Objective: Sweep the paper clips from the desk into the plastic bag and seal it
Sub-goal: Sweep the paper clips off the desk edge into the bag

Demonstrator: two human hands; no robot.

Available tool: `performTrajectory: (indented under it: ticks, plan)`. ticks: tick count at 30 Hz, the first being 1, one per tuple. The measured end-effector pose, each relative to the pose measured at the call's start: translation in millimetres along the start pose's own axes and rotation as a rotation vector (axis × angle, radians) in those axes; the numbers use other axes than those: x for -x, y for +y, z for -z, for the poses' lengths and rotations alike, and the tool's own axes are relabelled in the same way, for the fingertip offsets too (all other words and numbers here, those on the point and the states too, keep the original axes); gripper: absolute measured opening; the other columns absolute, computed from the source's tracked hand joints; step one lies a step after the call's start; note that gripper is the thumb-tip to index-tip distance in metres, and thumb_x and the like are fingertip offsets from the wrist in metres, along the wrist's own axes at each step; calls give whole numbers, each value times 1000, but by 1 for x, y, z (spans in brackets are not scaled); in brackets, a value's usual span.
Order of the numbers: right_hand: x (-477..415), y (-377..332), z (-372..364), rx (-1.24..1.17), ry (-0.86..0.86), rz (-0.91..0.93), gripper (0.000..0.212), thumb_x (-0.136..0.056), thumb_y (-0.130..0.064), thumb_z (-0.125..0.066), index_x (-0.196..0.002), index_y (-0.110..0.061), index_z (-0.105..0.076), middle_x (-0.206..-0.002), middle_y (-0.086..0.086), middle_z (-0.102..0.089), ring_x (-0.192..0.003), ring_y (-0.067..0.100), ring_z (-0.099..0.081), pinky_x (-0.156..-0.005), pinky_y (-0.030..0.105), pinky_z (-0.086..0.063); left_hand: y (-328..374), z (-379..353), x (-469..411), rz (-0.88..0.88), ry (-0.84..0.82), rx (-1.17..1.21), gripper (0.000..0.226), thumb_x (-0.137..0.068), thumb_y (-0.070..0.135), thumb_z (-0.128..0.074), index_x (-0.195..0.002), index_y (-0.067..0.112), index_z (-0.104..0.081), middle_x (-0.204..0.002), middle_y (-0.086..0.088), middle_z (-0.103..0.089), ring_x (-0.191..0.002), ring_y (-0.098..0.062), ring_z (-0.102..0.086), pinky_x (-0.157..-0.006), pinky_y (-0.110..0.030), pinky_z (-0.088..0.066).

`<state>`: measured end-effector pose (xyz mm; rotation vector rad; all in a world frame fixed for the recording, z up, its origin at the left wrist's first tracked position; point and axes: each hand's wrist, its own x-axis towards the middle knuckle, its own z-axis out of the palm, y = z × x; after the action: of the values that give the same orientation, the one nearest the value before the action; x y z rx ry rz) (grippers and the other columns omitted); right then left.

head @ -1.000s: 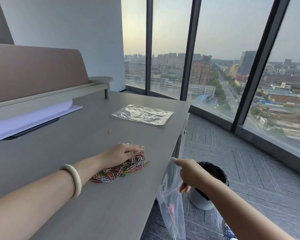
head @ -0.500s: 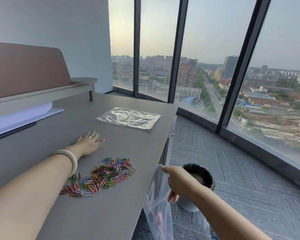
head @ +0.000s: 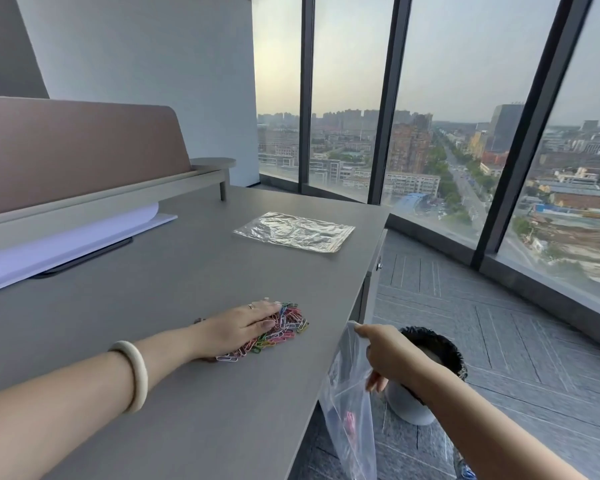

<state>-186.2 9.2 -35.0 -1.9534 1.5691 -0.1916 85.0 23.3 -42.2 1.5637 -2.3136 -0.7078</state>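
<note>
A heap of coloured paper clips (head: 284,327) lies on the grey desk (head: 194,403), a short way in from its right edge. My left hand (head: 239,329) rests flat on the heap's left side, fingers together, covering part of it. My right hand (head: 387,353) pinches the rim of a clear plastic bag (head: 349,420) that hangs just beyond and below the desk's right edge. A few pink clips show inside the bag.
A second clear plastic bag (head: 293,231) lies flat at the far right of the desk. A raised shelf with white paper (head: 66,244) under it runs along the left. A round bin (head: 426,379) stands on the floor behind the hanging bag.
My left hand had reached out past the spread clips towards the far side of the desk; now it lies on them again, and the heap is tighter and nearer the right edge.
</note>
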Motion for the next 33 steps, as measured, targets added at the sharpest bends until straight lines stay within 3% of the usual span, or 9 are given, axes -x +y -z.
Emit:
performTrajectory:
  ticks: [3, 6, 10, 12, 15, 18, 21, 28, 33]
  plan:
    - [3, 0, -4, 0, 9, 4, 70, -86, 13, -40, -147, -15, -19, -139, 22, -46, -56, 18, -66, -60, 28, -57, 6, -1, 2, -19, 21, -51, 103, -60, 90, -14, -142, 28, -26, -150, 15, -25, -136, 8, -14, -110, -11, -8]
    - [5, 0, -4, -12, 30, 11, 71, -85, 15, -37, -147, -15, -21, -138, 24, -46, -44, 11, -60, -53, 24, -54, 8, 16, 16, 11, 133, -101, 107, -57, 92, -11, -144, 30, -19, -155, 10, -17, -137, 6, -8, -116, -23, -7]
    - [7, 2, -2, -30, 41, 12, 70, -85, 15, -36, -146, -15, -23, -143, 22, -40, -59, 21, -68, -66, 35, -58, -13, 14, 52, 283, 174, -324, 128, -38, 99, -1, -146, 30, -2, -157, 4, 4, -144, -12, 9, -117, -40, 6]
    - [8, 2, -2, -38, 56, 24, 68, -85, 15, -28, -146, -16, -23, -150, 20, -29, -55, 19, -67, -61, 32, -58, -21, 1, 62, 382, 149, -377, 131, -34, 100, -3, -145, 30, 6, -157, -1, 11, -144, -18, 14, -118, -43, 6]
    - [8, 2, -4, -41, 69, 32, 69, -83, 15, -19, -146, -15, -23, -153, 17, -22, -46, 14, -62, -49, 23, -53, -23, -8, 54, 352, 173, -381, 128, -38, 100, -5, -145, 29, 8, -157, 0, 11, -144, -15, 11, -119, -42, 3]
    - [6, 3, -6, -47, 51, 12, 69, -84, 14, -21, -147, -13, -20, -149, 20, -30, -50, 16, -63, -49, 23, -53, -16, -8, 35, 259, 167, -366, 127, -41, 99, -6, -146, 28, 4, -158, 3, 5, -144, -10, 7, -119, -37, 2]
    - [3, 2, -6, -24, 14, -9, 71, -85, 14, -33, -148, -13, -15, -133, 27, -51, -64, 23, -67, -65, 30, -56, -11, -6, 17, 182, 142, -348, 127, -41, 99, -6, -146, 27, -2, -158, 6, -2, -144, -6, 2, -117, -31, 1]
    - [-3, -1, -3, 4, -3, -16, 79, -82, 11, -52, -148, -10, -14, -131, 25, -53, -82, 30, -70, -79, 37, -57, -3, -3, -17, 39, 129, -239, 114, -47, 97, -17, -142, 33, -25, -154, 10, -22, -143, -5, -10, -117, -28, -8]
    - [0, 2, 1, -59, 23, 2, 72, -82, 15, -23, -147, -14, -19, -130, 27, -54, -53, 17, -63, -54, 23, -54, 9, 9, -23, 65, 126, -51, 104, -48, 92, -32, -135, 35, -39, -148, 9, -37, -138, -6, -26, -104, -18, -21]
